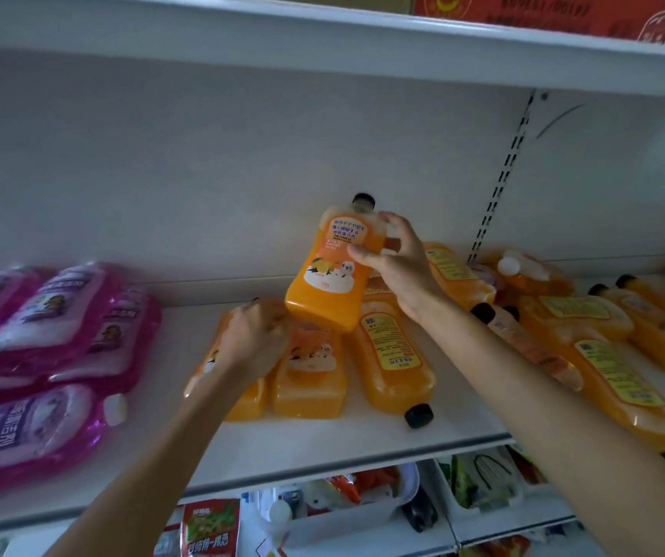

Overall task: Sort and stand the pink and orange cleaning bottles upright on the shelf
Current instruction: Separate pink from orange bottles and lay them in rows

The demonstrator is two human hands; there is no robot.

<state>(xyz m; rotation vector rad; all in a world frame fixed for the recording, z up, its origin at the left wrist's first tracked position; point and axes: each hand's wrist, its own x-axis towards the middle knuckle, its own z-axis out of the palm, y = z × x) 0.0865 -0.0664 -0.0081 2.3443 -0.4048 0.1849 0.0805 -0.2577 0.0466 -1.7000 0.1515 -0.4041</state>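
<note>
The right hand [399, 267] fingers grip a tilted orange bottle [329, 275]; the left hand [254, 339] rests on a flat bottle [208, 367], grip too blurred to tell.

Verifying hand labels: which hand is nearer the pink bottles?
Left. The left hand is on a lying orange bottle just right of the pink bottles; the right hand is farther right, gripping the raised orange bottle.

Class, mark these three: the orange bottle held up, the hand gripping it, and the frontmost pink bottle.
held orange bottle [323, 305], head view, lower body.
right hand [403, 275], head view, back of the hand.
frontmost pink bottle [13, 432], head view, purple label.
</note>
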